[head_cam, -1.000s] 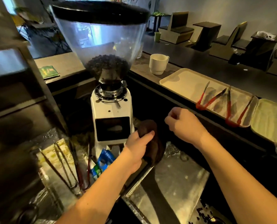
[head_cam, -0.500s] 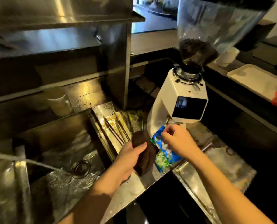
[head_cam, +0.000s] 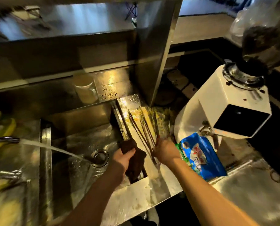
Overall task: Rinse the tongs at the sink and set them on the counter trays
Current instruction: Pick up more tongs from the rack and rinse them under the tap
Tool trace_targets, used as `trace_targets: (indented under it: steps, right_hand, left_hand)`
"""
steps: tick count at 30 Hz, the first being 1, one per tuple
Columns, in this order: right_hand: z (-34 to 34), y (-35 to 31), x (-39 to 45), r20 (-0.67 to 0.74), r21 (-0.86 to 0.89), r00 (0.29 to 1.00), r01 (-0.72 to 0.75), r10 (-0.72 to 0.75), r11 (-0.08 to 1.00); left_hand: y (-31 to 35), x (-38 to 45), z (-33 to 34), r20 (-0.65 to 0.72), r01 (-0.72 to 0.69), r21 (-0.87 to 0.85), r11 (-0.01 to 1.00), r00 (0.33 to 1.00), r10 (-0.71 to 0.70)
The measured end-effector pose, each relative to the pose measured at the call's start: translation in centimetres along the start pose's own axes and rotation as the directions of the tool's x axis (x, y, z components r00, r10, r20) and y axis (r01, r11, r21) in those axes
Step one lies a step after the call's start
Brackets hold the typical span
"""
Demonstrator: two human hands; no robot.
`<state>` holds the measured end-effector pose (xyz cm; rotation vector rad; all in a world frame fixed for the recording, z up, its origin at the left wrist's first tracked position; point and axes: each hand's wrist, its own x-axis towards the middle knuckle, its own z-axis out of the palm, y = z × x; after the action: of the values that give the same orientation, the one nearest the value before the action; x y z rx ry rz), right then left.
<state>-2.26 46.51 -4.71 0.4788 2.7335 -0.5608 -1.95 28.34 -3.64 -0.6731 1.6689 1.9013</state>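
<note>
Two bare forearms reach forward over a wet steel worktop (head_cam: 140,198). The left hand (head_cam: 122,158) has its fingers curled round a dark brown cloth (head_cam: 134,160), held at the right-hand edge of the sink (head_cam: 80,160). Just beside it, the right hand (head_cam: 164,150) closes on the near ends of several long, thin tongs (head_cam: 144,129); motion blur makes it hard to tell how many it grips. The tongs lie on the worktop to the right of the sink, fanning away from the hands towards the back wall. A blue packet (head_cam: 201,157) lies just right of the right hand, in front of a white coffee grinder (head_cam: 224,108). On the left, a tap (head_cam: 4,139) runs water into the sink near the drain (head_cam: 100,157). Farther back, a pale cup (head_cam: 85,89) stands on a ledge behind the sink.
</note>
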Motion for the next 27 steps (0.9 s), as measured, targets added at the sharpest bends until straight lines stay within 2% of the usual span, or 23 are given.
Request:
trace_targets:
  steps: [3, 6, 9, 13, 16, 22, 25, 27]
  right_hand:
    - [2.3, -0.1, 2.2, -0.010, -0.144, 0.998, 0.067, -0.069, 0.987]
    - [3.8, -0.3, 3.8, 0.012, -0.262, 0.998, 0.059, -0.058, 0.963]
    - [4.1, -0.6, 4.7, 0.041, -0.290, 0.998, 0.065, -0.056, 0.955]
    - [2.7, -0.5, 4.7, -0.008, -0.218, 0.998, 0.061, -0.064, 0.974]
    - [0.5, -0.7, 4.0, -0.048, -0.096, 0.994, 0.090, -0.095, 0.991]
    - [-3.0, -2.0, -0.3, -0.223, 0.122, 0.971, 0.119, -0.089, 0.985]
    - [-3.1, -4.7, -2.1, -0.202, 0.226, 0.971, 0.174, -0.129, 0.958]
    - [-2.7, -7.3, -2.6, -0.107, 0.334, 0.984, 0.174, -0.146, 0.926]
  left_hand:
    - [-0.2, 0.5, -0.2, -0.026, -0.021, 0.036, 0.999, 0.999, 0.022]
    - [-0.5, 0.7, -0.5, -0.054, -0.005, -0.013, 1.000, 0.999, 0.005]
    - [-0.4, 1.0, -0.5, -0.116, 0.005, -0.040, 0.999, 0.993, -0.010]
    - [0.0, 1.3, -0.6, -0.144, 0.023, -0.069, 0.997, 0.989, -0.032]
    - [0.4, 1.3, -0.7, -0.128, 0.018, -0.132, 0.991, 0.991, -0.035]
    - [1.4, 0.6, -3.5, -0.108, -0.089, -0.231, 0.969, 0.992, 0.065]
    - [1.9, 0.0, -7.2, -0.173, -0.140, -0.283, 0.949, 0.981, 0.093]
    - [2.4, -0.3, -9.9, -0.235, -0.178, -0.292, 0.940, 0.966, 0.110]
